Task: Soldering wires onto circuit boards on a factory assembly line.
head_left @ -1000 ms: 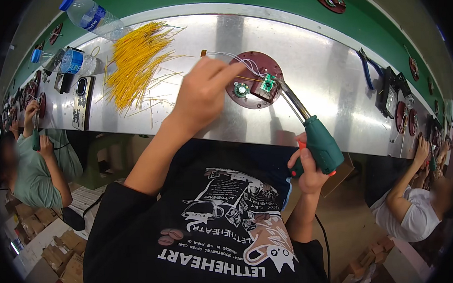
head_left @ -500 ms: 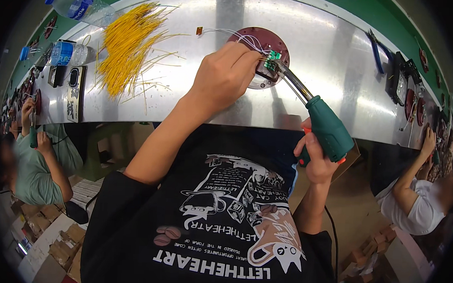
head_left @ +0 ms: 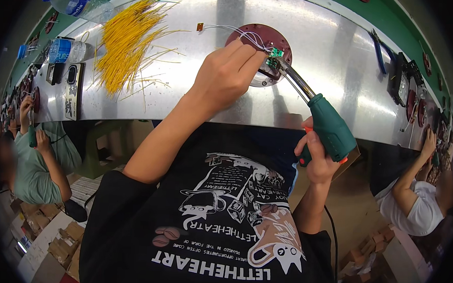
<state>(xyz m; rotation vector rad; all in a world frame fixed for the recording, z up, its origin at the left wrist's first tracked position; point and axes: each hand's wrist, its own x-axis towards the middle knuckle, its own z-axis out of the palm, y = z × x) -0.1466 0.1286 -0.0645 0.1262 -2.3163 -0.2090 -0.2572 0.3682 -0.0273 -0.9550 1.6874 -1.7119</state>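
My right hand (head_left: 320, 159) is wrapped around the handle of a green soldering gun (head_left: 330, 127), its metal tip pointing up and left. That tip meets a small green circuit board (head_left: 275, 54) on a round dark red base (head_left: 282, 39). From the left, my left hand (head_left: 224, 75) reaches over the base with thumb and fingers pinched together beside the board. They seem to pinch a thin wire, mostly hidden by the fingertips. White wires (head_left: 246, 34) loop from the board to a small brown piece (head_left: 199, 27) at the left.
A pile of thin yellow wires (head_left: 126, 49) lies left on the metal table (head_left: 324, 36), beside two plastic bottles (head_left: 80, 3) and a phone (head_left: 73, 90). At the right are pliers (head_left: 378, 53) and a black case (head_left: 399, 81). Other people (head_left: 46, 157) sit on both sides.
The board and base have shifted slightly to the right, with the soldering gun's tip following. Both hands keep their grips.
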